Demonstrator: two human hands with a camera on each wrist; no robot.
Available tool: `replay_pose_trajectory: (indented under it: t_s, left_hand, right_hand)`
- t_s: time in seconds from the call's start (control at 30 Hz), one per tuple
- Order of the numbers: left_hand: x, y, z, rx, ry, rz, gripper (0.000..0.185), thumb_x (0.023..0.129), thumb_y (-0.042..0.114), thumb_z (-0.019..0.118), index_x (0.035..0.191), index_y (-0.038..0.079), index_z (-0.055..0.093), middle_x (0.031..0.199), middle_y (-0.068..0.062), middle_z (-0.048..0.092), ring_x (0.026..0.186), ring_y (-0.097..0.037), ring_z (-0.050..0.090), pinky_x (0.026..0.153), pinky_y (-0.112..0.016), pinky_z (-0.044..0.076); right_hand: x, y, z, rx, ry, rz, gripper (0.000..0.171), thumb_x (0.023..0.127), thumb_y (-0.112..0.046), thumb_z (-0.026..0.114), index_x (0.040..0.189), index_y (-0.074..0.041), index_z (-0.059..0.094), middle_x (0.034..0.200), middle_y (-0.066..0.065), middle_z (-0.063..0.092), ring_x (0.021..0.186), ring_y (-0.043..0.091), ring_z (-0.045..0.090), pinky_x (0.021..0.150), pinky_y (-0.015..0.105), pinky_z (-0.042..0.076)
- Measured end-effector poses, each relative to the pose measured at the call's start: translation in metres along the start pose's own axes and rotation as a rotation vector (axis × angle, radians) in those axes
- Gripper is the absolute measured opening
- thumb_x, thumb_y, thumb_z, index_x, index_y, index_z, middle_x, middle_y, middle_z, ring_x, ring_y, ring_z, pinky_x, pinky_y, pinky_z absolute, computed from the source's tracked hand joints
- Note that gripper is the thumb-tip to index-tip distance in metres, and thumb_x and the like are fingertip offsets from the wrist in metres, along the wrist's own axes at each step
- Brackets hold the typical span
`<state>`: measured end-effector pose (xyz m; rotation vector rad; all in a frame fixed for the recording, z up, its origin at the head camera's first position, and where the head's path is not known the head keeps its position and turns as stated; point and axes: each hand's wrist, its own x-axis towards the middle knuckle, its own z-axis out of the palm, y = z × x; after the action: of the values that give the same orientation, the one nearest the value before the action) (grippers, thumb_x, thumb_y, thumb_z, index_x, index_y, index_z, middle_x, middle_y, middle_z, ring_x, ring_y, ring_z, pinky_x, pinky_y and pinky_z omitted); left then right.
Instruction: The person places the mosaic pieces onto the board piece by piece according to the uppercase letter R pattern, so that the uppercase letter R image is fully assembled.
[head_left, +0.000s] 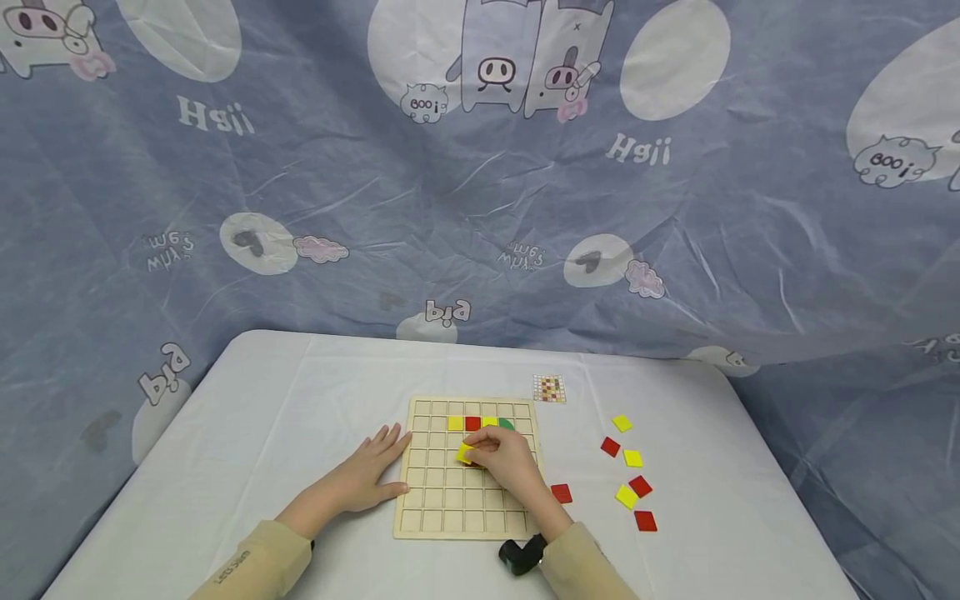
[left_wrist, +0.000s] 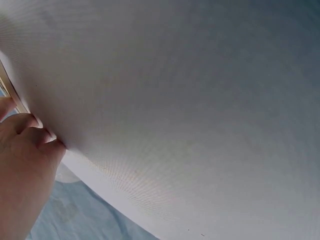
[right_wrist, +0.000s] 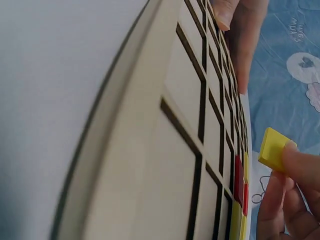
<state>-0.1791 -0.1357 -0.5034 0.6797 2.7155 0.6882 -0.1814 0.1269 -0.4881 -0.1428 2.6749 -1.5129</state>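
A wooden grid board point(head_left: 450, 508) lies on the white table. Its second row holds a yellow tile point(head_left: 455, 423), a red tile point(head_left: 472, 423), another yellow and a partly hidden green tile point(head_left: 507, 423). My right hand point(head_left: 504, 457) hovers over the board's middle and pinches a yellow square tile point(head_left: 465, 453) at its fingertips; the right wrist view shows this tile point(right_wrist: 272, 150) held tilted above the grid point(right_wrist: 190, 120). My left hand point(head_left: 372, 467) lies flat on the table with its fingers straight, touching the board's left edge point(left_wrist: 10, 92).
Loose red and yellow tiles point(head_left: 632, 475) are scattered on the table to the board's right, one red tile point(head_left: 562, 493) close to it. A small pattern card point(head_left: 549, 388) lies behind the board. A blue printed cloth point(head_left: 480, 183) hangs behind the table.
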Motion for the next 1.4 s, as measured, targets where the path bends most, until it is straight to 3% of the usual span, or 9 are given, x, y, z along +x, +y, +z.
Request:
replay_pose_trajectory:
  t_s: [0.53,0.83,1.1,1.4]
  left_hand:
    - [0.0,0.001,-0.001,-0.007,-0.006,-0.014,0.083,0.091,0.044,0.067,0.155,0.006,0.029,0.163,-0.02,0.02,0.151,-0.041,0.014,0.122,-0.057,0.017]
    - [0.0,0.002,-0.001,-0.007,-0.009,-0.013,0.083,0.091,0.044,0.067,0.155,0.006,0.029,0.162,-0.02,0.02,0.151,-0.041,0.014,0.122,-0.058,0.017]
    - [0.0,0.001,-0.003,-0.005,-0.009,0.0,0.083,0.091,0.042,0.067,0.155,0.007,0.029,0.163,-0.02,0.02,0.151,-0.041,0.013,0.122,-0.058,0.016]
    - [0.002,-0.001,-0.001,0.009,-0.011,-0.005,0.083,0.091,0.044,0.066,0.156,0.008,0.028,0.163,-0.019,0.019,0.152,-0.04,0.012,0.122,-0.057,0.016]
  right_hand:
    - [0.011,-0.007,0.017,-0.186,-0.053,-0.031,0.005,0.085,-0.008,0.076,0.089,-0.01,0.074,0.088,0.001,0.067,0.072,0.008,0.058,0.064,0.021,0.05]
    - [0.009,-0.008,0.016,-0.343,-0.063,-0.113,0.012,0.083,-0.005,0.077,0.093,-0.01,0.079,0.092,0.001,0.065,0.079,0.011,0.055,0.067,0.021,0.047]
    - [0.007,-0.009,-0.01,-0.218,-0.023,-0.068,0.014,0.087,-0.012,0.074,0.1,-0.011,0.078,0.095,0.0,0.067,0.076,0.011,0.052,0.065,0.021,0.045]
    - [-0.011,0.012,-0.061,-0.124,-0.004,0.103,0.017,0.088,-0.016,0.075,0.104,-0.013,0.075,0.093,-0.002,0.068,0.08,0.013,0.058,0.066,0.026,0.053]
